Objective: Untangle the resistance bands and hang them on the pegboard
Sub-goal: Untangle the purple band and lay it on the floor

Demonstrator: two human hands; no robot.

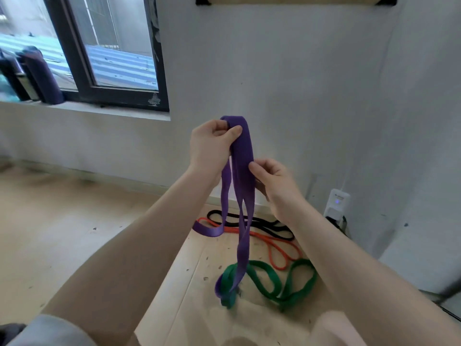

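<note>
Resistance bands lay in a loose heap on the pale floor [74, 233] near the foot of the white wall [299, 83], while one of them, the wide purple band [243, 166], was lifted up in front of the person. The left hand [212, 143] was closed around the top fold of the purple band, thumb pressed against its flat face. The right hand [272, 181] pinched the same band lower down, fingers curled behind it and thumb at its edge. From there the purple band hung in twisted strands; one loop rested on the floor beside the orange band [274, 248], and the longest strand ran down through the green band [279, 285], where the two were tangled together. A thin black band [262, 224] lay closest to the wall, touching the orange one. A white plug-in device [336, 204] sat low on the wall to the right. A dark-framed window [104, 58] filled the upper left.
</note>
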